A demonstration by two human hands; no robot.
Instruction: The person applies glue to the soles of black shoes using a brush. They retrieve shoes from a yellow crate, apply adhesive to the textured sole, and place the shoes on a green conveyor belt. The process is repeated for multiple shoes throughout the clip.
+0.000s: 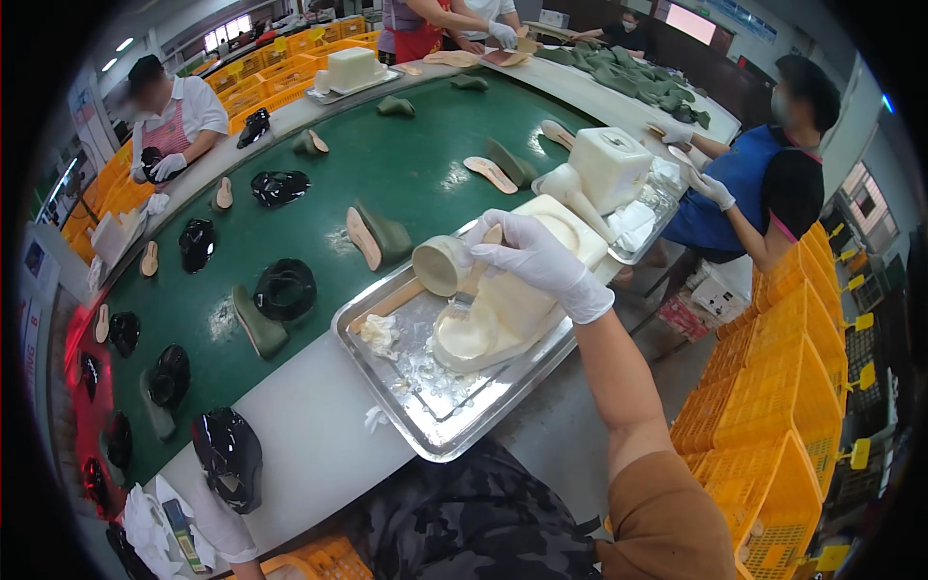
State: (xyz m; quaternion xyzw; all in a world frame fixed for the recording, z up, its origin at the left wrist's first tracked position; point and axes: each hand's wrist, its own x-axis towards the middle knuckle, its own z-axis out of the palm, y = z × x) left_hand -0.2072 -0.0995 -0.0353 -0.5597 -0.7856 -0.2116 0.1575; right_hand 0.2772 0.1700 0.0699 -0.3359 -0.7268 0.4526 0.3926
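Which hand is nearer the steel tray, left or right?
Right. The right hand, in a white glove, is over the steel tray, gripping a brush at the cream container. The left hand is down at the lower left, beside a black shoe, well off the tray.

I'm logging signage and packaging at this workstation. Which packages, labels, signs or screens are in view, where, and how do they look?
Screen: back wall, top right; bright pinkish rectangle.
Wall sign: far left edge; white sheet with red marks.
Small package: lower left table end, beside the gloved left hand; flat, green and yellow.
Cardboard box: floor under right bench; white with dark print.
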